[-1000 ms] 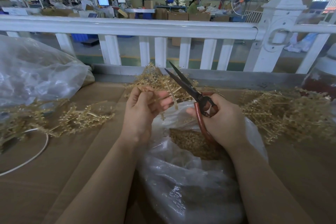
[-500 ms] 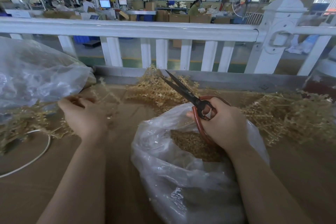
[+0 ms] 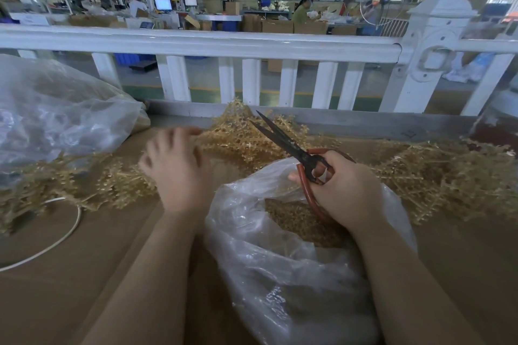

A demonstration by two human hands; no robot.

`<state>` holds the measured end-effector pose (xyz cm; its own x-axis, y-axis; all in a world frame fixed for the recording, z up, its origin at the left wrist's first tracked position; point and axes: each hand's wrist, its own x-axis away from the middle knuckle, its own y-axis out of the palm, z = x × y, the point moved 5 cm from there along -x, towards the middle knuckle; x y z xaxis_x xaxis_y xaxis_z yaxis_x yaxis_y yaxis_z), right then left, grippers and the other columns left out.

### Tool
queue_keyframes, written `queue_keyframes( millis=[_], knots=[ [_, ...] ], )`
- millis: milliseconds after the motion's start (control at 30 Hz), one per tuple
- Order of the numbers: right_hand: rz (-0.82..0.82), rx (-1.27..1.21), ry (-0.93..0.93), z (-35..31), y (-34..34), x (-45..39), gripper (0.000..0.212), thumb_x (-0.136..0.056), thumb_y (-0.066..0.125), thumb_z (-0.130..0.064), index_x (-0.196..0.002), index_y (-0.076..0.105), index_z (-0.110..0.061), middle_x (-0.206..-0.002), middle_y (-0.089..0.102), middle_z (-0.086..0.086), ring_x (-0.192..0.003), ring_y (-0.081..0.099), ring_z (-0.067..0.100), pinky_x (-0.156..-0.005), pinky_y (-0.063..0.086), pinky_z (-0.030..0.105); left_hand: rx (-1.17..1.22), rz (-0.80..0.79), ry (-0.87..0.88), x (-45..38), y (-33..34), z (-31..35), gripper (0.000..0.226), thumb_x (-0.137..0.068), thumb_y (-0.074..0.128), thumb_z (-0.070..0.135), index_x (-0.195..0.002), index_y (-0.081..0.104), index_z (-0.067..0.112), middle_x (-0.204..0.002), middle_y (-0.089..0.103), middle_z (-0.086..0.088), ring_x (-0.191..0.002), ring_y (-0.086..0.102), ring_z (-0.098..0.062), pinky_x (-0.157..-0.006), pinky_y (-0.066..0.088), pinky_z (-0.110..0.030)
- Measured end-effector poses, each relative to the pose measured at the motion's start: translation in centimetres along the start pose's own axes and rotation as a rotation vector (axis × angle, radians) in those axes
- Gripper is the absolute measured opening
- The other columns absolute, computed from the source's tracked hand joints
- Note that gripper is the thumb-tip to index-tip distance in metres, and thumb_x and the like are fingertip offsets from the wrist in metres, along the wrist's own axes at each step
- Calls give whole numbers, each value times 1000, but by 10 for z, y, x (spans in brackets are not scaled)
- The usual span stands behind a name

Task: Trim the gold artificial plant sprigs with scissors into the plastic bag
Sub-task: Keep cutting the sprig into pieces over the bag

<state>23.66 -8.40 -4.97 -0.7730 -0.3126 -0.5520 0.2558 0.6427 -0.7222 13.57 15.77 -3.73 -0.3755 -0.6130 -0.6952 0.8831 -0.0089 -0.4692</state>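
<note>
reaching for the next gold sprigs (image 3: 241,137)
left hand (image 3: 176,168) spread, blurred; right hand (image 3: 344,187) gripping scissors (image 3: 291,148) over plastic bag (image 3: 280,274). light, springy, snag-prone: best pinched by the stem.

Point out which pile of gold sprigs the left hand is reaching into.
The middle pile, against the far ledge behind the scissors. The left hand has its fingertips at its edge; the left pile and right pile lie apart, untouched.
</note>
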Motion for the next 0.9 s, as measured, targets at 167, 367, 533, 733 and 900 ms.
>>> queue_keyframes(
  millis=[167, 367, 533, 733, 900],
  knots=[
    [-41, 18, 29, 2, 4, -3, 65, -71, 46, -89, -91, 64, -30, -66, 57, -19, -62, 50, -5, -53, 35, 13, 56, -436, 304, 17, 38, 20, 48, -93, 54, 17, -140, 50, 30, -146, 46, 9, -137, 34, -14, -112, 15, -45],
    [-59, 9, 46, 4, 6, -4, 62, -70, 47, -89, -93, 62, -33, -65, 54, -23, -61, 48, -7, -53, 33, 13, -268, -897, 407, 25, 86, 14, 84, -91, 41, 30, -155, -12, 40, -165, -12, 15, -150, -20, -13, -115, -16, -56],
    [-69, 30, 52, 6, 7, -5, 65, -72, 46, -90, -96, 65, -32, -68, 55, -24, -62, 47, -7, -54, 33, 12, -303, -972, 349, 11, 97, 12, 88, -88, 47, 41, -155, -9, 39, -166, 10, 6, -153, -3, -21, -115, -10, -61],
    [-74, 19, 57, 7, 10, -5, 60, -74, 52, -87, -97, 64, -33, -70, 56, -24, -63, 47, -8, -54, 29, 11, -306, -782, 293, 4, 96, 25, 50, -100, 40, 31, -149, 36, 37, -146, 37, -6, -137, 28, -31, -114, 14, -53],
    [-88, 9, 59, 8, 10, -5, 59, -75, 52, -87, -96, 65, -33, -71, 60, -20, -64, 51, -6, -56, 33, 11, -367, -641, 327, 1, 94, 35, 32, -97, 53, 23, -128, 57, 26, -136, 43, -10, -131, 34, -32, -111, 24, -52]
  ],
)
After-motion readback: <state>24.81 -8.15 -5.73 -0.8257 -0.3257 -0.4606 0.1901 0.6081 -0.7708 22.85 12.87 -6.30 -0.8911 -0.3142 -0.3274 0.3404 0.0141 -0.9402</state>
